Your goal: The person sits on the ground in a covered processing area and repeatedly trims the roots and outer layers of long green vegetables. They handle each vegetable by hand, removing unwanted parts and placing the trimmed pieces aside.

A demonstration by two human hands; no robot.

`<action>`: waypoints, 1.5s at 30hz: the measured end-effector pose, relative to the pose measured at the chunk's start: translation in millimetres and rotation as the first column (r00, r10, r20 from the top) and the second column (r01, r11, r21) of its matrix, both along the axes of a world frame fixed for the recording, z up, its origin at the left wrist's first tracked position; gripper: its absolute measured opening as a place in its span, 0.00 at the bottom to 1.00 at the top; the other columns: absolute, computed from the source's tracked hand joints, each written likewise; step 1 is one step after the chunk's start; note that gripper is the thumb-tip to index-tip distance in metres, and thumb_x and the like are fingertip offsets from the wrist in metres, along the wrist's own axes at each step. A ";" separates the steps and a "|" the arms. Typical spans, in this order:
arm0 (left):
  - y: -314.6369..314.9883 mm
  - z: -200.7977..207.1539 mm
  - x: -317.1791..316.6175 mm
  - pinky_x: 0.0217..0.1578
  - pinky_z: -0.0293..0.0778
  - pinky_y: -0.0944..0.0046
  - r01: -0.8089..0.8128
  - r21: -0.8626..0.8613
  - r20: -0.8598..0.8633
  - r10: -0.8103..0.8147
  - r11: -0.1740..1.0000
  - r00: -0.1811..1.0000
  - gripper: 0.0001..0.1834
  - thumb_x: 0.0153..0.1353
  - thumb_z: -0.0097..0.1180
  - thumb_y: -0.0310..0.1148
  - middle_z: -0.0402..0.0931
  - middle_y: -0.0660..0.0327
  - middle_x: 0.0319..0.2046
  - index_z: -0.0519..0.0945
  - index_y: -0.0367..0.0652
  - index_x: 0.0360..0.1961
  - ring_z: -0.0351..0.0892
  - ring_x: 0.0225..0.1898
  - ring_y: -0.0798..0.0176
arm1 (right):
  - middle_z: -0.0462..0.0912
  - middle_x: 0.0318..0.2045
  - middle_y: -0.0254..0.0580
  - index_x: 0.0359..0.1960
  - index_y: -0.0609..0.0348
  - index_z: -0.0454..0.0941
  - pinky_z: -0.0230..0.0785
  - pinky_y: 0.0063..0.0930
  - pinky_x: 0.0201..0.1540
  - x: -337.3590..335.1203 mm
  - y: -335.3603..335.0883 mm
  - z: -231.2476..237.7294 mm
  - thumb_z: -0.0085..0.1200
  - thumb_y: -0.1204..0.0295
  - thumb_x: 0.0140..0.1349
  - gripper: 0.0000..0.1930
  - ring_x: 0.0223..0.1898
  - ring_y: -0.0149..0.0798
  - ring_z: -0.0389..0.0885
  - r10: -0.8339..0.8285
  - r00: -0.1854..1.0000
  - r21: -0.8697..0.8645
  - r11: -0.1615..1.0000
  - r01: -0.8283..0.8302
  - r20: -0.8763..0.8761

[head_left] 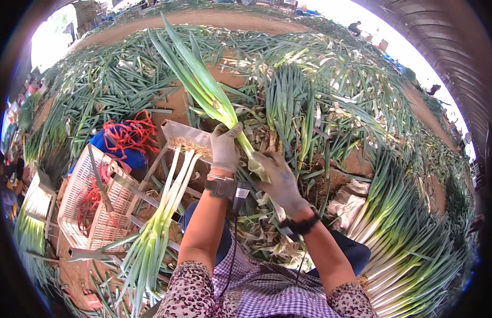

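Note:
A large green onion (201, 87) slants across the middle, its broad leaves pointing away to the upper left. My left hand (225, 148), in a pale work glove, is closed round its stalk just below the leaves. Lower on the same stalk, my gloved right hand (281, 181) has its fingers curled round the pale part, where a loose, thin outer layer (256, 168) shows. The fingertips are partly hidden. To the left of my left wrist, several trimmed green onions (164, 212) lie on a rack, their roots against a light board (187, 135).
At left stands a white plastic basket (76, 204) holding a knife-like blade (97, 175). Red ties (132, 135) lie on blue material behind it. A large pile of green onions (405, 238) fills the right. Cut leaves (113, 74) and untrimmed onions (288, 106) cover the ground ahead.

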State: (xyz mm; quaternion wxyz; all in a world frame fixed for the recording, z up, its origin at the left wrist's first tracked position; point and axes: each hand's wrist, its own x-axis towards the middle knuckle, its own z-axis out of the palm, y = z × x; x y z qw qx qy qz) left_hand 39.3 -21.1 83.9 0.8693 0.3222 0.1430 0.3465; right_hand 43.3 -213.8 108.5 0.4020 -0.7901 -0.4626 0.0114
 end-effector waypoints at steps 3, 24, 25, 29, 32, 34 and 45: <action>2.0 -2.4 -1.4 0.33 0.82 0.54 -0.025 0.004 -0.026 0.025 1.000 0.999 0.07 0.63 0.57 0.22 0.76 0.57 0.31 0.74 0.35 0.42 0.79 0.28 0.57 | 0.79 0.45 0.44 0.42 0.51 0.81 0.74 0.40 0.45 20.7 16.7 -39.2 0.64 0.77 0.52 0.15 0.43 0.48 0.81 -0.088 0.968 0.116 0.991 0.062 0.237; 18.6 8.6 -15.7 0.40 0.83 0.45 0.007 0.052 0.047 -0.009 0.999 0.999 0.08 0.67 0.54 0.26 0.76 0.55 0.32 0.75 0.34 0.44 0.81 0.35 0.53 | 0.83 0.39 0.35 0.46 0.60 0.80 0.72 0.23 0.44 -17.7 -174.1 -151.1 0.56 0.70 0.66 0.10 0.40 0.30 0.81 -0.228 0.793 -0.349 0.937 0.020 -0.565; 21.6 7.8 -13.9 0.39 0.82 0.44 0.042 0.049 0.067 -0.045 0.998 0.997 0.09 0.67 0.54 0.28 0.77 0.54 0.33 0.74 0.36 0.46 0.82 0.37 0.51 | 0.85 0.44 0.37 0.49 0.60 0.80 0.73 0.24 0.49 -19.3 -181.3 -147.6 0.56 0.69 0.66 0.13 0.45 0.34 0.82 -0.333 0.743 -0.489 0.872 0.009 -0.581; 14.4 10.3 -14.7 0.41 0.80 0.48 0.230 0.082 0.151 -0.241 0.970 0.959 0.20 0.65 0.58 0.39 0.75 0.56 0.39 0.71 0.42 0.54 0.80 0.42 0.53 | 0.80 0.55 0.43 0.55 0.59 0.78 0.70 0.27 0.57 2.5 -84.7 -48.3 0.62 0.76 0.59 0.20 0.57 0.34 0.77 0.019 0.868 0.154 0.986 0.067 -0.496; -1.3 5.0 10.2 0.40 0.80 0.46 0.248 -0.039 0.471 -0.201 0.968 0.859 0.21 0.67 0.56 0.38 0.74 0.57 0.34 0.70 0.37 0.55 0.78 0.36 0.53 | 0.84 0.43 0.40 0.45 0.60 0.81 0.73 0.24 0.47 16.8 -26.6 -2.8 0.60 0.77 0.60 0.12 0.45 0.29 0.80 0.029 0.905 0.211 0.975 0.068 -0.424; 2.6 3.3 16.3 0.40 0.78 0.48 0.326 0.027 0.546 -0.287 0.945 0.787 0.25 0.67 0.56 0.40 0.73 0.60 0.34 0.68 0.37 0.59 0.76 0.37 0.56 | 0.84 0.34 0.37 0.41 0.60 0.81 0.74 0.23 0.40 25.5 -17.0 -7.1 0.60 0.76 0.60 0.08 0.37 0.27 0.80 0.126 0.902 0.194 0.980 -0.048 -0.413; 13.2 18.3 4.3 0.36 0.72 0.61 0.339 0.117 0.581 -0.341 0.933 0.739 0.22 0.70 0.50 0.42 0.68 0.62 0.32 0.70 0.39 0.58 0.68 0.32 0.61 | 0.85 0.40 0.44 0.43 0.62 0.82 0.74 0.24 0.45 -11.0 -67.6 -31.7 0.67 0.73 0.56 0.14 0.42 0.34 0.82 0.017 0.876 0.075 0.997 0.021 -0.482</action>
